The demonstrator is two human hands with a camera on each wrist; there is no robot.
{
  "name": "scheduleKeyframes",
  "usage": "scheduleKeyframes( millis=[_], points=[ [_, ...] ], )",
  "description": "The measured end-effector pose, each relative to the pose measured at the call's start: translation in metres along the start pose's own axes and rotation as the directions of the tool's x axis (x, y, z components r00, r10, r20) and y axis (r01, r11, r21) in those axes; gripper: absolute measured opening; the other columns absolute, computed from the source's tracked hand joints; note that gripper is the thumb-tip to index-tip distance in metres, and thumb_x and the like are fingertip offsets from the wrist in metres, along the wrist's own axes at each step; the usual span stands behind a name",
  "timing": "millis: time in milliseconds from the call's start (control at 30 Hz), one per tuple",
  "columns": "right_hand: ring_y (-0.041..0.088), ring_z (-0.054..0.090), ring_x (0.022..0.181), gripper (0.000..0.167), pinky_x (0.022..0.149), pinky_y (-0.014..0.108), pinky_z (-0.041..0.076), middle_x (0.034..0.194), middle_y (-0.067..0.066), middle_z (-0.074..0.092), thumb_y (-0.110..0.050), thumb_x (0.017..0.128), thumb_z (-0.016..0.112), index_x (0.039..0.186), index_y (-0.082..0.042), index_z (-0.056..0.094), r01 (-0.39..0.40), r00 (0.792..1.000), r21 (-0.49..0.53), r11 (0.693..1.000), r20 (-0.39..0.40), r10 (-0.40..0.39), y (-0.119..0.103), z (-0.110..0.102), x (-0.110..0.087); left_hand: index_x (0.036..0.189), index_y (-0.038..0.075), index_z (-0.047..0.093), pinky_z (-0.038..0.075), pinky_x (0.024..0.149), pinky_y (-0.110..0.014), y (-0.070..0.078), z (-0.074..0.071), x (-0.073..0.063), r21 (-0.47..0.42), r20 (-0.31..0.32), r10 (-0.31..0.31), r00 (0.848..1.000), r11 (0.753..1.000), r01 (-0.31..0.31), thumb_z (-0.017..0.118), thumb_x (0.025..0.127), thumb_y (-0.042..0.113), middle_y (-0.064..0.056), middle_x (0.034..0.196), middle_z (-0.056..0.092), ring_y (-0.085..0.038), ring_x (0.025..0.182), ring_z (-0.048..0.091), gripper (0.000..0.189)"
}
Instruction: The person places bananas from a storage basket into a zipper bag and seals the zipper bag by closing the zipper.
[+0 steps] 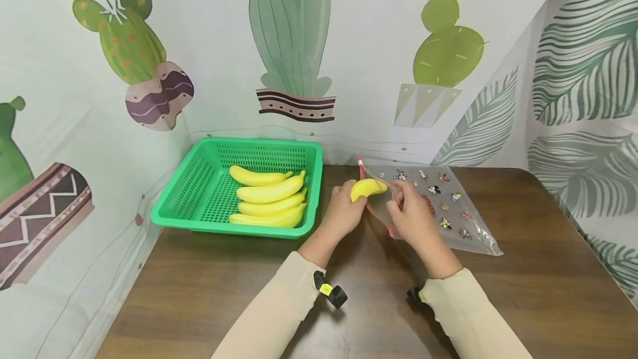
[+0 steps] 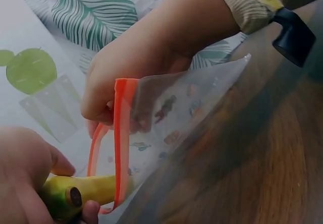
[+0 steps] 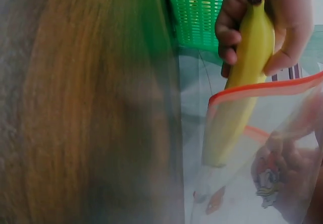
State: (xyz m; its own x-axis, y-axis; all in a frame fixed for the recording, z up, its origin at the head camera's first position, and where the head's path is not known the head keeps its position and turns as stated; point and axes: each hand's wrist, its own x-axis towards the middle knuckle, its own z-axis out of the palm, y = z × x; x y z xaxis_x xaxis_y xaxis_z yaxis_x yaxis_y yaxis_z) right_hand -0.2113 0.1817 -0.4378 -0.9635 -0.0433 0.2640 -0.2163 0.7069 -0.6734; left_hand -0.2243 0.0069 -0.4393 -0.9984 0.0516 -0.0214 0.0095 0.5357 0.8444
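My left hand [image 1: 345,209] grips a yellow banana [image 1: 368,188] by its stem end. In the right wrist view, the banana's far end [image 3: 229,128] lies inside the mouth of a clear zip bag [image 3: 303,113]. My right hand [image 1: 410,212] pinches the red-edged rim of that bag, holding the mouth apart; part of its grip is hidden behind the plastic. The bag [image 1: 461,215], printed with small cartoon figures, stretches to the right over the table. From the left wrist view, the orange-red zip strip [image 2: 121,143] stands around the banana [image 2: 96,189].
Left of my hands stands a green plastic basket [image 1: 166,212] with several yellow bananas [image 1: 269,190] along its right side. Everything rests on a brown wooden table [image 1: 209,281]. Behind it hangs a white cloth [image 1: 369,60] printed with cacti and leaves.
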Motion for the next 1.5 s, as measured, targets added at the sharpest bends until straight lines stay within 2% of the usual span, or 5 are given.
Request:
scheduleKeyframes(
  millis=[300,833,1133,1333,1500],
  points=[
    [0.018,0.043,0.063,0.046,0.062,0.032,0.037,0.075,0.005,0.049,-0.011,0.093,0.045,0.137,-0.001,0.055,-0.061,0.998,-0.038,0.997,-0.020,0.060,0.002,0.003,0.001,0.150,0.016,0.043,0.049,0.047,-0.026,0.000,0.010,0.006,-0.333,0.033,-0.077,0.997,0.939,0.083,0.053,0.098,0.023,-0.013,0.115,0.052,-0.019,0.071,0.054,0.054],
    [0.020,0.056,0.067,0.017,0.063,0.032,0.043,0.083,0.011,0.066,-0.019,0.103,0.052,0.107,-0.004,0.059,-0.063,0.998,-0.034,0.997,-0.023,0.062,0.005,0.006,0.001,0.151,0.013,0.040,0.057,0.063,-0.033,0.011,0.030,0.002,-0.449,0.029,-0.101,0.994,0.888,0.104,0.054,0.096,0.018,-0.014,0.126,0.045,-0.019,0.075,0.060,0.057],
    [0.016,0.050,0.059,0.017,0.058,0.031,0.040,0.077,0.008,0.060,-0.019,0.104,0.053,0.108,-0.003,0.055,-0.012,1.000,-0.065,0.998,0.021,0.013,0.005,0.008,0.000,0.153,0.002,0.038,0.060,0.078,-0.035,0.012,0.030,0.005,-0.451,0.089,-0.081,0.993,0.886,0.112,0.052,0.100,0.018,-0.019,0.130,0.054,-0.014,0.081,0.062,0.057],
    [0.016,0.046,0.057,0.014,0.057,0.031,0.037,0.072,0.006,0.055,-0.017,0.104,0.051,0.107,-0.004,0.053,0.010,1.000,-0.073,0.997,0.013,-0.009,0.005,0.010,0.000,0.150,0.001,0.043,0.050,0.074,-0.025,0.008,0.034,0.003,-0.334,0.135,-0.082,0.987,0.935,0.124,0.051,0.101,0.022,-0.015,0.117,0.062,-0.015,0.087,0.061,0.053],
    [0.016,0.046,0.056,0.013,0.056,0.030,0.037,0.071,0.005,0.054,-0.016,0.103,0.052,0.106,-0.003,0.054,0.033,0.999,-0.062,0.998,0.009,-0.032,0.004,0.012,-0.001,0.138,0.003,0.054,0.049,0.059,-0.024,0.003,0.037,0.002,-0.193,0.182,-0.033,0.983,0.979,0.069,0.056,0.098,0.019,-0.011,0.096,0.062,-0.013,0.067,0.057,0.043]
  ],
)
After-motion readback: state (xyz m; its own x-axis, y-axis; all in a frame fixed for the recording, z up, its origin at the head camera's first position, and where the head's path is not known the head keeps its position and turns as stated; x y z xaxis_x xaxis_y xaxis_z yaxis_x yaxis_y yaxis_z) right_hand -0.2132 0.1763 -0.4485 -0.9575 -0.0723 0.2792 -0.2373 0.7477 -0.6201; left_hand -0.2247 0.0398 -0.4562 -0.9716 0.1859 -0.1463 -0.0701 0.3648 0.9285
